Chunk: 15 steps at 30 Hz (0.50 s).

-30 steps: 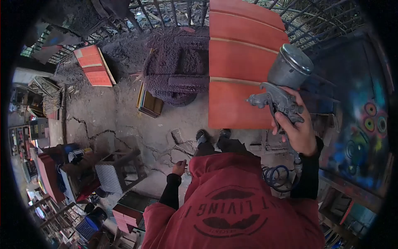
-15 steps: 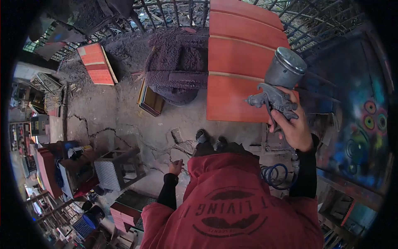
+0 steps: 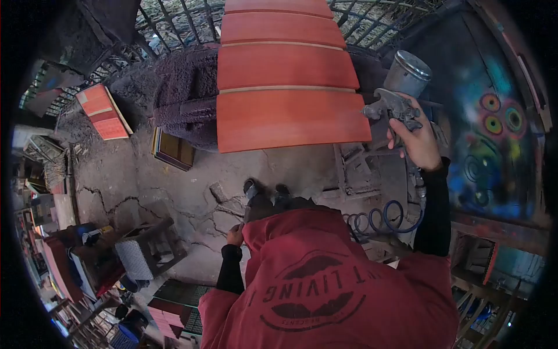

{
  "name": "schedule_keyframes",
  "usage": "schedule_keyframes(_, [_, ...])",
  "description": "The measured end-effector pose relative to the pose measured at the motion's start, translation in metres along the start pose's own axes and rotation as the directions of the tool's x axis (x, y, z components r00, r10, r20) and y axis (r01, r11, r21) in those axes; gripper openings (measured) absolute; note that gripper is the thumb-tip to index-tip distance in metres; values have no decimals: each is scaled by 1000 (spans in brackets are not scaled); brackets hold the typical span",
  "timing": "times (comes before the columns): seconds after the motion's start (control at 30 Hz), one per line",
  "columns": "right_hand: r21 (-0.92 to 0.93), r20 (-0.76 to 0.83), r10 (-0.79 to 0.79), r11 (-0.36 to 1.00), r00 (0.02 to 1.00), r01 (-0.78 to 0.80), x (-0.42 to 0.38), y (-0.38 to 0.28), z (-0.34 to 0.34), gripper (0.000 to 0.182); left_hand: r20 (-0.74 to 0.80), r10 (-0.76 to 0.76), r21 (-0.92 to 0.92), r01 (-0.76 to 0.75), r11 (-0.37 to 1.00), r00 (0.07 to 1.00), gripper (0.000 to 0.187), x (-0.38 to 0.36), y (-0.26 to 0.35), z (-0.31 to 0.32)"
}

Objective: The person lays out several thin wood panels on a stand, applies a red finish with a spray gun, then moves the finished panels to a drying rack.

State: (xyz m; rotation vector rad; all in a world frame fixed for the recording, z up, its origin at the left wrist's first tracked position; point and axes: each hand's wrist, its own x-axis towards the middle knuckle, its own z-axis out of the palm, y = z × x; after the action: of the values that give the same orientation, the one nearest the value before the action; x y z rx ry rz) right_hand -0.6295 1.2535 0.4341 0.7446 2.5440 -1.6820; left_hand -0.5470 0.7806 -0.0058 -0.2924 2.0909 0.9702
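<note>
The right hand (image 3: 414, 134) is gripping a gravity-feed spray gun (image 3: 398, 106), its nozzle pointing left at the right edge of the front orange panel (image 3: 293, 121). The left hand (image 3: 234, 235) is hanging low; its contents cannot be told. Even coating is probably requiring steady nozzle distance and a free-trailing air hose (image 3: 387, 216). A dark, crusted support (image 3: 189, 96) is standing on cracked flooring (image 3: 131, 171).

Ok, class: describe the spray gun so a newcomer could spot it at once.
Find the orange-red panels at top centre. By the nearest one's right edge, the right hand holds the spray gun. Its grey metal body and lidded round cup distinguish it from the flat panels.
</note>
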Motion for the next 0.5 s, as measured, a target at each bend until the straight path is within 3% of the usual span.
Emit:
schedule_keyframes(0.1, [-37,-41,16,999,999,-18,-6,11,-27,47,-49,49,89,-45,995,998,51,-8,-9,5])
schedule_keyframes(0.27, [-32,-94,78,996,993,-81,-18,27,-65,53,-94,25,44,-21,999,995,47,-14,-51,19])
schedule_keyframes(0.33, [6,-175,140,990,974,-141,-22,25,-63,54,-15,154,225,-147,963,988,45,-7,-80,28])
schedule_keyframes(0.5, [-27,-105,78,996,991,-81,-22,40,-57,53,11,91,93,-92,991,996,45,-34,-44,16])
